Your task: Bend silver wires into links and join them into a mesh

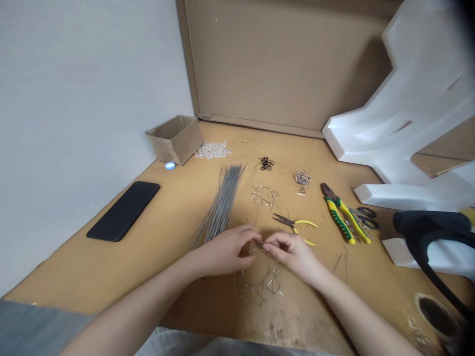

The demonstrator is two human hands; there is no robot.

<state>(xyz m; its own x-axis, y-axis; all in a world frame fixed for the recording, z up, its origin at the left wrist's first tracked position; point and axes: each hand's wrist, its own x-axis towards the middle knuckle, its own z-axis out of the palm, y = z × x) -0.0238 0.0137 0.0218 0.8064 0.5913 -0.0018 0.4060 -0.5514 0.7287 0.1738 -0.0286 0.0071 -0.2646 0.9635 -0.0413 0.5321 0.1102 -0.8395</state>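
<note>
My left hand (232, 249) and my right hand (291, 252) meet near the middle of the table, fingertips almost touching. Both are closed around parts of a thin bent wire piece (256, 287), which hangs in a loose ring with clear bits below the fingers. A bundle of straight grey wires (224, 202) lies just beyond my left hand. Small pliers with yellow handles (295, 224) rest beyond my right hand, jaws pointing left. Another wire ring with clear bits (264, 197) lies ahead of both hands.
A cardboard box (178, 141), clear beads (213, 150) and a black phone (124, 211) are on the left. Black rings (266, 163) and a wire cluster (303, 177) lie farther back. Green-yellow pliers (339, 212), scissors (365, 216) and white foam (393, 190) stand right.
</note>
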